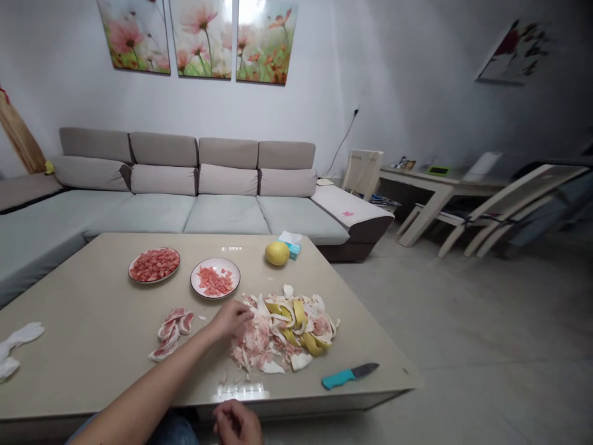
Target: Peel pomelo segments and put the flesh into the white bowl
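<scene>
My left hand (pixel 233 319) reaches over the left edge of a heap of pomelo peel and pale pink membrane scraps (pixel 259 343). Its fingers are bent together; whatever they may hold is hidden. Below the table's front edge, my right hand (pixel 238 423) is curled closed, and its contents cannot be made out. Several peeled pomelo segments (pixel 170 334) lie left of my left forearm. Beyond my left hand, a white plate (pixel 235 277) carries a few pieces of red pomelo flesh (pixel 215 282). Another plate (pixel 147 282) is piled with red pomelo flesh (pixel 155 264).
A knife with a turquoise handle (pixel 339 378) lies near the front right edge of the table (pixel 92 371). A whole yellow pomelo (pixel 277 253) and a tissue pack (pixel 293 245) stand at the back. White gloves or crumpled cloth (pixel 21 340) lie far left. A sofa (pixel 222 213) stands behind.
</scene>
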